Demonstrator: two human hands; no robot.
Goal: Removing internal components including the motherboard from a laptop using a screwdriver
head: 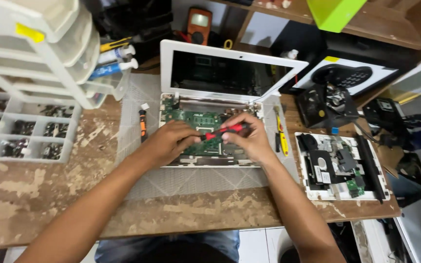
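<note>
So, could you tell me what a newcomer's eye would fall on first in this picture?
Most striking is the opened white laptop mid-bench, its green circuit board bare below the tilted-back screen. Over it the left hand and right hand meet on a red-handled screwdriver. At right lies the removed white bottom cover, and at left a compartment tray of small parts.

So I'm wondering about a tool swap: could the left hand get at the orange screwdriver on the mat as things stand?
Probably yes. The orange screwdriver lies in the open just left of the left hand, nothing between them, though that hand is steadying the red screwdriver.
</note>
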